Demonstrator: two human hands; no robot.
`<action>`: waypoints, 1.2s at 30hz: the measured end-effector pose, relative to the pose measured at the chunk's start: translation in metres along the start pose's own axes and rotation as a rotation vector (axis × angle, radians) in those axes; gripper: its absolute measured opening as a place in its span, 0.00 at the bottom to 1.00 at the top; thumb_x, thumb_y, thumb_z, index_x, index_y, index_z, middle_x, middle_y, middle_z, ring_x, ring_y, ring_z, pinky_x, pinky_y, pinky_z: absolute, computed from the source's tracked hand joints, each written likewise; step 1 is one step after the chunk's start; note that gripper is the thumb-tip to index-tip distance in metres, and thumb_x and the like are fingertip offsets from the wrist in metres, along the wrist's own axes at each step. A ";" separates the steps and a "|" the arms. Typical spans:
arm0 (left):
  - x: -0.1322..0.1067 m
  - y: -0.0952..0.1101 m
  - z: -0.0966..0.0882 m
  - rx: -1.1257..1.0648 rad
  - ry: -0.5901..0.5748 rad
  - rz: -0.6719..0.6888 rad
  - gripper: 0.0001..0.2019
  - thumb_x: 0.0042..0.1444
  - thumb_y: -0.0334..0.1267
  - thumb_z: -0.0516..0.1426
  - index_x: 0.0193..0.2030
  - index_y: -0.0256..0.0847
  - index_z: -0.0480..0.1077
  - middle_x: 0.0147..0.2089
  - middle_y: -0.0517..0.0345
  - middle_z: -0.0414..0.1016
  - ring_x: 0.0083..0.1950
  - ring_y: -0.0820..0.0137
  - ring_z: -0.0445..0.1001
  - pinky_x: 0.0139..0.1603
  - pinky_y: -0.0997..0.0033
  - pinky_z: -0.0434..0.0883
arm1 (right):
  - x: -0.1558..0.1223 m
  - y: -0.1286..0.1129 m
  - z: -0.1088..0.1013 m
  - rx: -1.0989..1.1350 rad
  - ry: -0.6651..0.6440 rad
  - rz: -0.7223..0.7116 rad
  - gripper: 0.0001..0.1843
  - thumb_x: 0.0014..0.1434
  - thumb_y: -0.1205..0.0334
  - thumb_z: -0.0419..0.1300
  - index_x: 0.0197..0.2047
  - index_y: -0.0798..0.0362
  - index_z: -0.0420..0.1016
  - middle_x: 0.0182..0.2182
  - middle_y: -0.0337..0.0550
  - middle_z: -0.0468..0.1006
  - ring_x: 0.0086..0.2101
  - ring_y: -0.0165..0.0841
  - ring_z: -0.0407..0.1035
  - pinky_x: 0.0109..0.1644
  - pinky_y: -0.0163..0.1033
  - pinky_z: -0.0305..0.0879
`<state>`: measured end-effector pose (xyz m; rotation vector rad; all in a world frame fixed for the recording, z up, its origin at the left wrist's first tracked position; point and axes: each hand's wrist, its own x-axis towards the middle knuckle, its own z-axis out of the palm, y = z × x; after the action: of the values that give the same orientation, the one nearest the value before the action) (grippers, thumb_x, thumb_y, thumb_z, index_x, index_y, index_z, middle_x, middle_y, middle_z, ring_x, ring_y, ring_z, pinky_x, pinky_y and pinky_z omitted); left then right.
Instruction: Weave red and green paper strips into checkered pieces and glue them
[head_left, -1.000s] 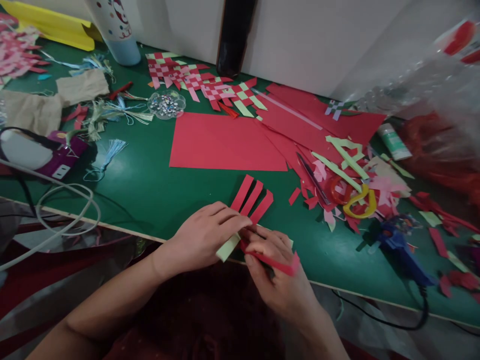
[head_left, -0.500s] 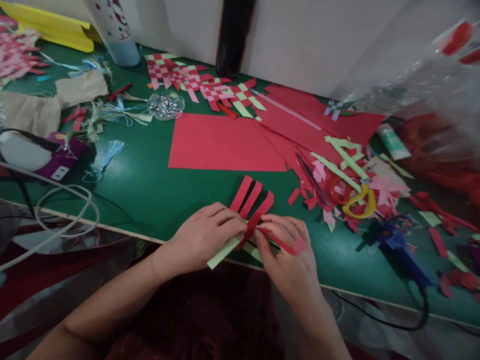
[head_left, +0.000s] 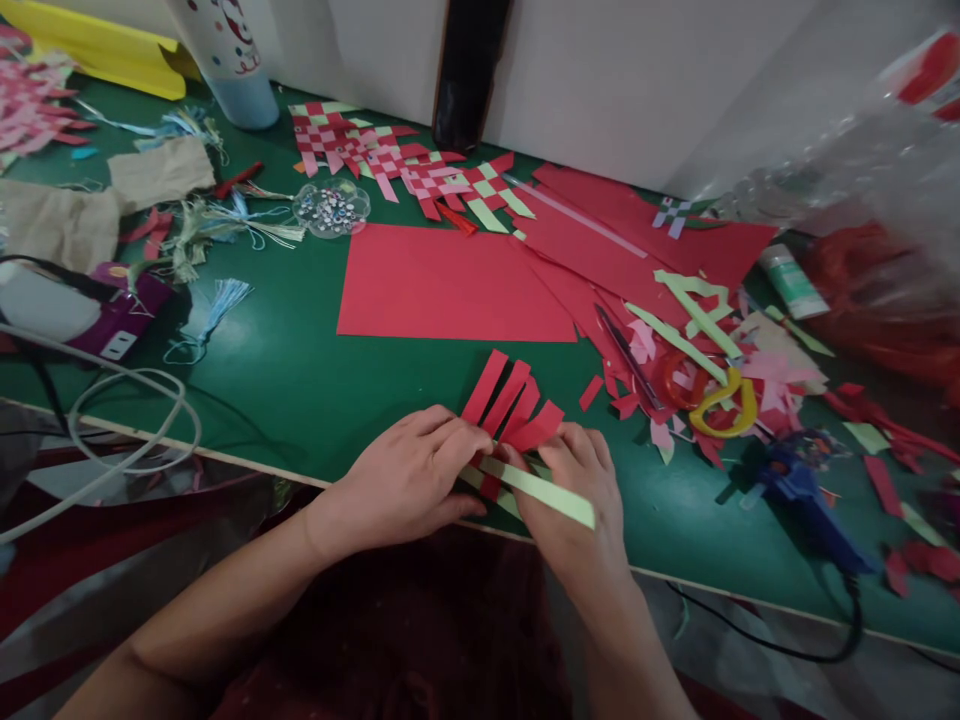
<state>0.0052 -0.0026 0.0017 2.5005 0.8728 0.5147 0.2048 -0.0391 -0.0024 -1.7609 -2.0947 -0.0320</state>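
Small print on the white tube (head_left: 793,282) with a green band, far right, is too small to read, as are the marks on the purple box (head_left: 135,325) at left. The tumbler (head_left: 244,80), far left, shows coloured dots and a red motif above a pale blue base.

The piece of interlaced paper strips (head_left: 491,388) lies at the table's near edge between the two hands. Red strips fan out beyond the fingers toward the far side, and pale green ones cross underneath. The person's left hand (head_left: 409,470) grasps the piece from its left, fingers lying over it and the thumb set nearer the edge. The right hand (head_left: 574,480) has its fingers bent against the right side, touching the rightmost red strip; whether they pinch it cannot be told. A loose pale green strip (head_left: 544,492) slants across the right thumb.

Beyond lies a flat, smooth red sheet (head_left: 454,285), roughly rectangular. Farther back are checkered woven paper shapes (head_left: 322,135) and a clear scalloped dish (head_left: 332,208) of shiny beads. Silky blue threads form a tassel (head_left: 217,310) at left; yellow-handled scissors (head_left: 724,405) rest among paper scraps at right, near a blue glue gun (head_left: 814,505).
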 end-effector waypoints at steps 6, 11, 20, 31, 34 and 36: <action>0.000 0.000 -0.003 0.022 -0.076 0.012 0.10 0.61 0.40 0.59 0.47 0.42 0.67 0.52 0.56 0.72 0.52 0.61 0.67 0.55 0.57 0.67 | 0.000 -0.004 0.002 -0.057 -0.024 0.011 0.16 0.66 0.53 0.55 0.29 0.51 0.69 0.26 0.43 0.74 0.33 0.39 0.66 0.36 0.43 0.54; 0.001 0.000 -0.001 0.029 -0.051 0.016 0.05 0.64 0.37 0.55 0.45 0.40 0.68 0.52 0.54 0.72 0.51 0.62 0.68 0.54 0.58 0.68 | -0.002 0.003 -0.006 0.107 -0.012 0.068 0.09 0.65 0.55 0.57 0.40 0.52 0.73 0.30 0.41 0.76 0.33 0.36 0.68 0.38 0.42 0.60; 0.000 -0.001 0.000 -0.024 -0.013 0.005 0.08 0.66 0.39 0.53 0.48 0.39 0.63 0.51 0.53 0.73 0.51 0.61 0.69 0.53 0.58 0.68 | -0.055 0.003 -0.032 0.349 0.376 -0.159 0.13 0.51 0.80 0.62 0.38 0.56 0.72 0.35 0.41 0.73 0.35 0.33 0.69 0.39 0.43 0.68; -0.002 0.000 0.000 -0.039 0.038 -0.014 0.21 0.55 0.31 0.57 0.56 0.38 0.58 0.51 0.52 0.72 0.51 0.61 0.69 0.54 0.57 0.70 | -0.049 -0.020 -0.020 0.090 0.030 -0.083 0.11 0.65 0.60 0.58 0.48 0.50 0.78 0.42 0.47 0.78 0.43 0.41 0.64 0.46 0.49 0.58; -0.001 0.000 -0.001 -0.040 0.042 -0.016 0.21 0.56 0.31 0.57 0.56 0.38 0.58 0.51 0.52 0.72 0.50 0.61 0.69 0.53 0.57 0.71 | -0.046 -0.019 -0.015 0.048 0.006 -0.077 0.12 0.66 0.58 0.56 0.47 0.49 0.79 0.43 0.48 0.78 0.44 0.42 0.63 0.47 0.50 0.56; -0.001 0.000 -0.001 -0.040 0.040 -0.019 0.20 0.57 0.31 0.57 0.55 0.39 0.58 0.50 0.52 0.73 0.50 0.61 0.69 0.53 0.58 0.71 | -0.044 -0.018 -0.014 0.042 -0.002 -0.077 0.13 0.66 0.57 0.55 0.47 0.49 0.79 0.43 0.48 0.78 0.45 0.43 0.63 0.47 0.50 0.55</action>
<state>0.0040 -0.0030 0.0022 2.4515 0.8916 0.5716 0.1968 -0.0879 0.0014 -1.6560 -2.1480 -0.0081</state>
